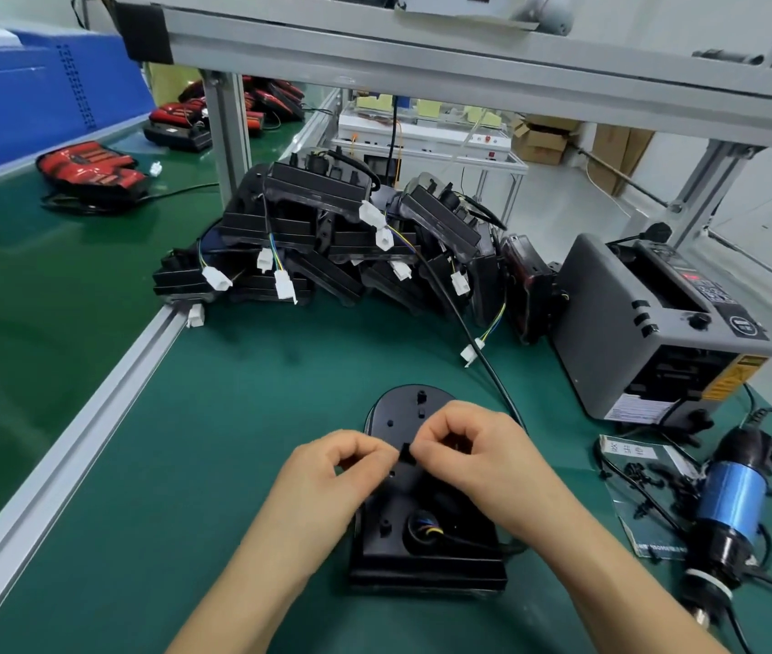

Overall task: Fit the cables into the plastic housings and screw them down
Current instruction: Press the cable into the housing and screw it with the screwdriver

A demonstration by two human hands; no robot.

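A black plastic housing lies flat on the green mat in front of me, rounded end pointing away. Coloured wires and a black cable sit in a round opening near its close end. My left hand and my right hand hover over the housing's middle, fingers curled. Between their fingertips they pinch a small black clip. A black cable runs from the housing away toward the pile behind.
A heap of black housings with white connectors fills the back of the mat. A grey tape dispenser stands at right. An electric screwdriver with a blue body lies by a tray of black screws. Red units rest on the left conveyor.
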